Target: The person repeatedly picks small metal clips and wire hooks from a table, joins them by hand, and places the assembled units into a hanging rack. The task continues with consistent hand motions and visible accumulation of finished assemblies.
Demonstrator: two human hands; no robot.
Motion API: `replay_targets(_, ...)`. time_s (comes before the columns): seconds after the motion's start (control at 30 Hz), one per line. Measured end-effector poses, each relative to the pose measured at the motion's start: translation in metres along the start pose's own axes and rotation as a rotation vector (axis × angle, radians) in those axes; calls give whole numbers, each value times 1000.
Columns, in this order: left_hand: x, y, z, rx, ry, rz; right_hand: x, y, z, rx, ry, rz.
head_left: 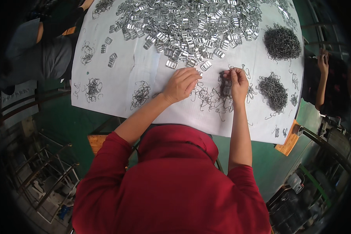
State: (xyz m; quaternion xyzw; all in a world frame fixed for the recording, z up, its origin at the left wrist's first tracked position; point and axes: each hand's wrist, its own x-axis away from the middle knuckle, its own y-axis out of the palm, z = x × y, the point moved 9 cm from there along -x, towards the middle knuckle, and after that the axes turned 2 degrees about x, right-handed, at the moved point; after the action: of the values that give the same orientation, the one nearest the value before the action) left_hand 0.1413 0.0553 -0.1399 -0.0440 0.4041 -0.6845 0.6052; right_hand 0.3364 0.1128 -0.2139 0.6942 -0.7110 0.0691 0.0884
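My left hand (182,84) is closed, its fingers curled together at the near edge of a heap of silver metal buckles (199,31). A small silver bit shows by its fingertips, but what the fingers hold is hidden. To its right, my right hand (239,82) pinches thumb and forefinger together. Something thin and dark shows at that pinch, too small to name surely. Between and below my hands lie scattered bent wire hooks (207,97), dark grey and tangled. One loose buckle (206,65) rests just beyond my left fingertips.
Two dense piles of wire hooks, a far one (282,42) and a nearer one (273,93), lie at the right. Smaller hook clusters (140,94) are on the left of the white-covered table (117,87). Other people sit at both sides, one with a raised hand (323,62).
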Motion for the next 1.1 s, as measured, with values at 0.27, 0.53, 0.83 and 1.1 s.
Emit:
replay_targets(0.27,9,35,14,-33,6,-89,9,-43,-26,-12,-131,250)
replay_targets(0.53,13,120,56,-143,92,-413,56,-69,-6,8,3,298)
replay_targets(0.83,44,106,13,636,-697,-535,119,-34,-20,-148,156,216)
replay_targets(1.1,51,53,26,869,-766,-287,129,2,-48,-10,26,116)
